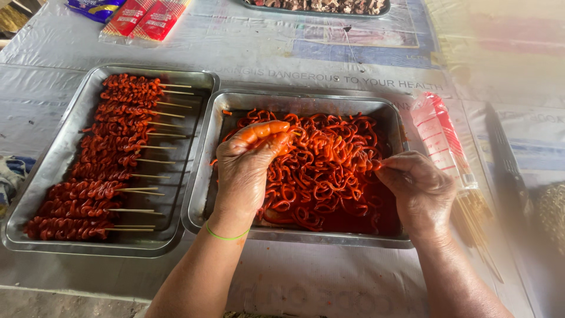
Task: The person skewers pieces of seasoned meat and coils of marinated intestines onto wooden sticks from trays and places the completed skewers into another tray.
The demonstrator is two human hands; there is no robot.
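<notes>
Left hand [250,159] closed on an orange strip [268,131]; right hand [415,188] pinches a skewer tip at 3 o'clock of the tray [200,176]. Advisable: fold strip evenly, pierce centrally, fingers clear.

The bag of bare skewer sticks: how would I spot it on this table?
Find the metal tray of loose orange-red strips under both hands. Just beyond its right rim, past the right hand, lies a clear plastic bag with red print. Unlike the coated skewers in the left tray, its sticks are bare.
</notes>
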